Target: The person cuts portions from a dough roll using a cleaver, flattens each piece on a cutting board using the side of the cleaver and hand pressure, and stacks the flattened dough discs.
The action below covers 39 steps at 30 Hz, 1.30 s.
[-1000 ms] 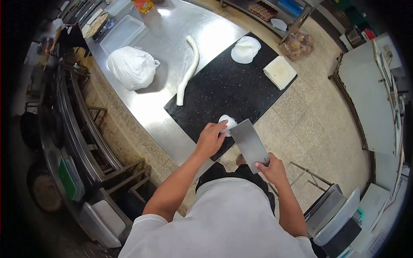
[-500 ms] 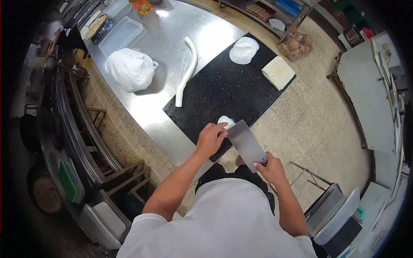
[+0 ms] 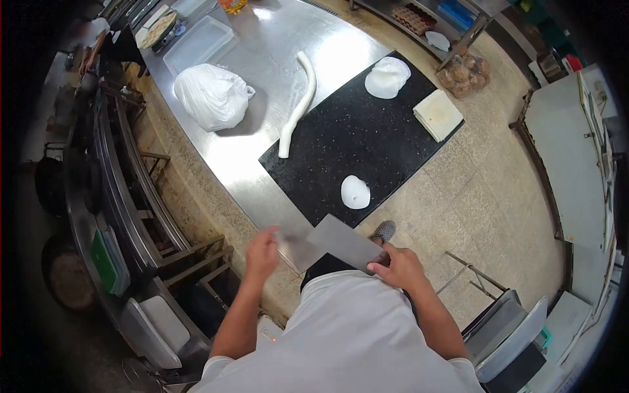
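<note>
My right hand (image 3: 398, 267) grips the handle of a cleaver (image 3: 347, 243), its broad blade lying flat over the near corner of the black board. My left hand (image 3: 262, 254), smeared by motion, is off the board on the left; I cannot make out its fingers clearly. A round white dough piece (image 3: 356, 192) lies on the black board (image 3: 341, 141), apart from both hands. Farther up the board are overlapping thin white dough rounds (image 3: 388, 77). A long dough rope (image 3: 302, 101) curves from the steel table onto the board's left edge.
On the steel table (image 3: 262, 39) sit a full white plastic bag (image 3: 213, 98) and a clear plastic lid or tray (image 3: 200, 46). A cream folded cloth or sheet stack (image 3: 438, 116) rests at the board's right corner. Another person's arm (image 3: 93, 52) shows at far left.
My left hand has left the small dough piece and pulled back to the left. The cleaver has swung left and closer to my body. The dough piece stays on the board, now fully visible.
</note>
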Tool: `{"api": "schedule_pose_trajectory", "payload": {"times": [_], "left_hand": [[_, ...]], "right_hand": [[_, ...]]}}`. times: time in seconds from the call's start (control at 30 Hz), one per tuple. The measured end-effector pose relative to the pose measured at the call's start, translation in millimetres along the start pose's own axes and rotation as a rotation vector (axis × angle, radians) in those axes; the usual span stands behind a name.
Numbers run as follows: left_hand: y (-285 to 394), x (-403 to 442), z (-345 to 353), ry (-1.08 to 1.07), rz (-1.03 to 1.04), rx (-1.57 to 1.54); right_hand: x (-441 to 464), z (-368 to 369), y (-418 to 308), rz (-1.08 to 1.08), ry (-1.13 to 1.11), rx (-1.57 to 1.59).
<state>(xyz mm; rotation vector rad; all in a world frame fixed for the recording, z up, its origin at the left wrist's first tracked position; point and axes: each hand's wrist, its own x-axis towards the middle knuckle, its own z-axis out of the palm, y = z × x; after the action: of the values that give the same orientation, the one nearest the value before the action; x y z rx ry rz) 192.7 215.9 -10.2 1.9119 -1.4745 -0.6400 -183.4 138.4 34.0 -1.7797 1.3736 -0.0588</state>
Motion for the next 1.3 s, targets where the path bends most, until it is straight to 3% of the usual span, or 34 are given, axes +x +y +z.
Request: {"api": "schedule_pose_trajectory", "payload": {"times": [0.1, 0.13, 0.2, 0.3, 0.37, 0.47, 0.5, 0.53, 0.57, 0.63, 0.73, 0.8, 0.9, 1.0, 1.03, 1.13, 1.2, 1.23, 1.3], "left_hand": [[-26, 1, -46, 0.156, -0.473, 0.028], [-42, 0, -61, 0.161, -0.473, 0.031], [-64, -3, -86, -0.240, -0.445, 0.627], [-56, 7, -96, -0.085, -0.543, 0.548], [-15, 43, -77, 0.125, 0.048, 0.724], [49, 109, -15, 0.049, 0.095, 0.095], [86, 132, 12, -0.036, 0.292, 0.057], [90, 152, 54, -0.001, 0.695, 0.058], [124, 164, 78, -0.222, 0.686, 0.154], [133, 165, 136, -0.439, 0.903, 0.263], [132, 175, 163, -0.578, 0.913, 0.322], [130, 197, 176, -0.641, 0.936, 0.428], [146, 259, 201, -0.512, 1.028, 0.419], [156, 277, 205, -0.506, 1.042, 0.409], [152, 253, 192, -0.601, 1.105, 0.415], [123, 184, 162, -1.004, 1.192, 0.294], [122, 185, 174, -0.911, 1.215, 0.326], [124, 181, 177, -0.810, 1.253, 0.363], [129, 194, 174, -0.810, 1.213, 0.369]], "right_hand": [[8, -16, 1, 0.106, -0.057, 0.045], [10, -18, 5, 0.101, -0.058, 0.046], [15, -23, 14, 0.150, 0.023, 0.106], [20, -22, 35, 0.195, 0.135, 0.188], [21, -27, 35, 0.228, 0.123, 0.192], [35, -25, 31, 0.234, 0.078, 0.208], [37, -23, 30, 0.246, 0.046, 0.220], [39, -22, 27, 0.254, 0.045, 0.222], [44, -21, 24, 0.239, -0.027, 0.249], [56, -16, 20, 0.232, -0.098, 0.287], [82, -15, 30, 0.214, -0.118, 0.317], [90, -12, 41, 0.125, 0.027, 0.274], [138, -60, 35, 0.342, -0.118, 0.225], [135, -49, 38, 0.341, -0.025, 0.227], [118, -19, 52, 0.173, 0.041, 0.308], [53, 19, 48, 0.106, -0.004, 0.319], [46, 13, 31, 0.305, -0.040, 0.149], [58, -4, 25, 0.352, -0.061, 0.101], [79, -43, 14, 0.351, -0.125, 0.056]]}}
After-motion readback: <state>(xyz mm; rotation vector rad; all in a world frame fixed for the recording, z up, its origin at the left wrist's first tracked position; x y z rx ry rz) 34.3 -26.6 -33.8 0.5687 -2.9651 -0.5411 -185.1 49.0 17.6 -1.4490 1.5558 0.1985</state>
